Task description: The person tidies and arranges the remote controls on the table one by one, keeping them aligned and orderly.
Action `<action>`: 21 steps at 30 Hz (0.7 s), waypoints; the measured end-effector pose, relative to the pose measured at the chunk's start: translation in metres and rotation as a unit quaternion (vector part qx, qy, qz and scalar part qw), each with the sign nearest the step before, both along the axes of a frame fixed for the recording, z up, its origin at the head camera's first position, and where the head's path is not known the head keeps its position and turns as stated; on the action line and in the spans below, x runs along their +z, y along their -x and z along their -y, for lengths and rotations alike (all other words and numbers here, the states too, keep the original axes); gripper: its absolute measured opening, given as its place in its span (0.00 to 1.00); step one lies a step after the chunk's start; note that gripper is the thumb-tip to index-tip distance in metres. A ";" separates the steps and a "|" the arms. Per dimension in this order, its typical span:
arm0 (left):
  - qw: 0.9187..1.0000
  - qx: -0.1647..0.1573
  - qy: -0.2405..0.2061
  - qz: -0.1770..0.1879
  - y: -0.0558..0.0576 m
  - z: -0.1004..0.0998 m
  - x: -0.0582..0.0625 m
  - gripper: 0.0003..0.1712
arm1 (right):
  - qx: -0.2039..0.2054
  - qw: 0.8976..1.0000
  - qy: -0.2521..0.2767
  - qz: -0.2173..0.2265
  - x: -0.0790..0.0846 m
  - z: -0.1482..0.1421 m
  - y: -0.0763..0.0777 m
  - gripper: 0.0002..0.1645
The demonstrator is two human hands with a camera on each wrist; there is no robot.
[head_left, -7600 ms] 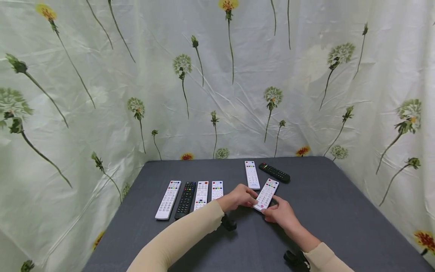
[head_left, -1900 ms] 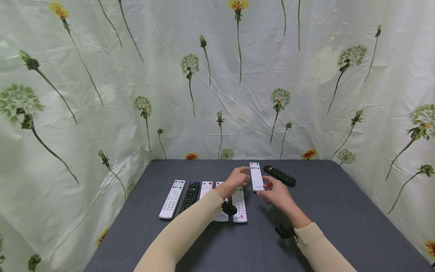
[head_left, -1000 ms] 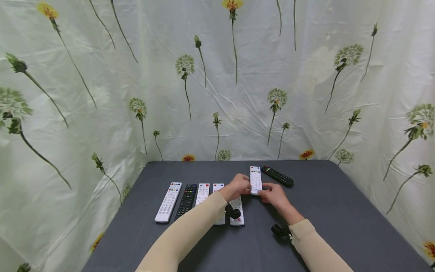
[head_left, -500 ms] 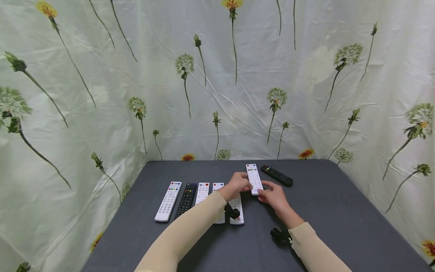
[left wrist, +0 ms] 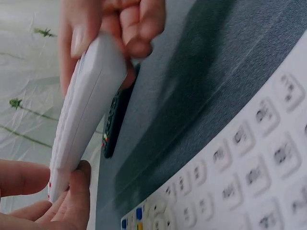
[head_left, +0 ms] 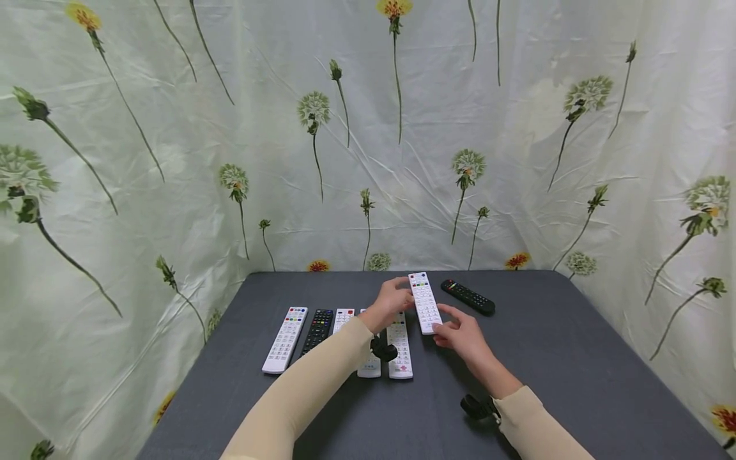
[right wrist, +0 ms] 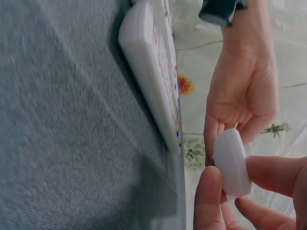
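Both hands hold a white remote control (head_left: 425, 303) off the table, its button side up. The left hand (head_left: 392, 301) pinches it by the upper left part, and the right hand (head_left: 464, 333) grips its near end between thumb and fingers. In the left wrist view, a gap shows between the raised remote control (left wrist: 86, 103) and the table. Just left of it several remote controls lie side by side in a row; the closest is a white one with a pink mark (head_left: 400, 354). The left forearm covers parts of a white remote control (head_left: 370, 367) and its neighbours.
A black remote control (head_left: 468, 297) lies slanted near the far edge of the dark grey table (head_left: 552, 358). At the row's left end are a white remote control (head_left: 285, 340) and a black one (head_left: 318, 329). A flowered curtain (head_left: 259, 160) hangs behind the table.
The pink-marked remote control, earlier between the hands, lies at the row's right end. Both hands have since taken the white remote control from beside the black one, lifted it and moved it left.
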State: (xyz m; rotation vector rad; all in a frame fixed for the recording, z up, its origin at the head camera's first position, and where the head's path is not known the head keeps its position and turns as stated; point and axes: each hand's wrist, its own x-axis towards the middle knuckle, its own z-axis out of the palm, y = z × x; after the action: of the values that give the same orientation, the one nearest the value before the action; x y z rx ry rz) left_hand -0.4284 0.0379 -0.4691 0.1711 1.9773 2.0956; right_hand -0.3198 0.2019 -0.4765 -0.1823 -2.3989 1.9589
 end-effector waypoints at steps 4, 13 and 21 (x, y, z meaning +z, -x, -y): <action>1.000 -0.001 -0.016 0.000 0.004 0.008 0.001 0.37 | 0.015 1.000 -0.004 0.002 0.006 0.003 -0.009 0.35; 1.000 -0.017 -0.012 0.005 0.005 0.017 0.008 0.31 | 0.036 0.999 -0.029 0.005 0.009 0.007 -0.024 0.43; 0.999 -0.034 0.030 -0.003 0.004 0.018 0.004 0.29 | 0.055 0.998 -0.027 0.003 0.001 0.003 -0.039 0.48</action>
State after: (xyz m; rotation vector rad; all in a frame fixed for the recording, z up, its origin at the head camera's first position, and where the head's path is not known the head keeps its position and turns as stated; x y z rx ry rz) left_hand -0.4320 0.0197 -0.4650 0.2304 2.0060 1.9926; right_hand -0.2809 0.1985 -0.4757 -0.0546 -2.5137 1.9379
